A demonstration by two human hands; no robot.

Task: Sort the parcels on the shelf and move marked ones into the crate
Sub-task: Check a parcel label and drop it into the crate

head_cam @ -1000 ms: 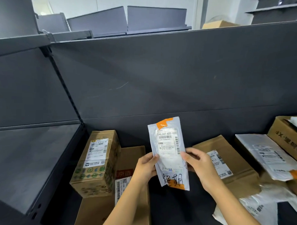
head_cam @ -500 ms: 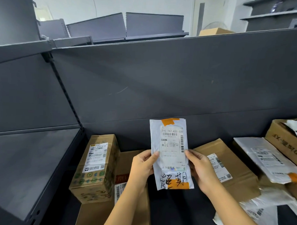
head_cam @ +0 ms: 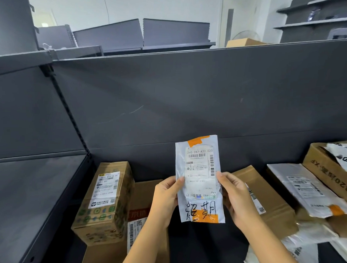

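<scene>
While the dark grey metal shelf fills most of what I see, its deck carries the other parcels: a tall brown cardboard box with green print stands at my left, a flat brown cardboard box lies at my right, and a white plastic mailer bag with an orange stripe rests beyond that. Upright in the air in front of them, clear of the deck, is the small white plastic pouch with orange tape and black handwriting. My left hand pinches its left edge, thumb on the front and fingers behind; my right hand pinches the right edge the same way. I judge the pouch light and thin, soft enough to crease and flop if taken by one corner, and its film looks slick. The handwriting suggests a marked parcel, so it likely belongs in the crate, which I cannot see. A one-handed grip across the middle, over the label, should carry it safely.
</scene>
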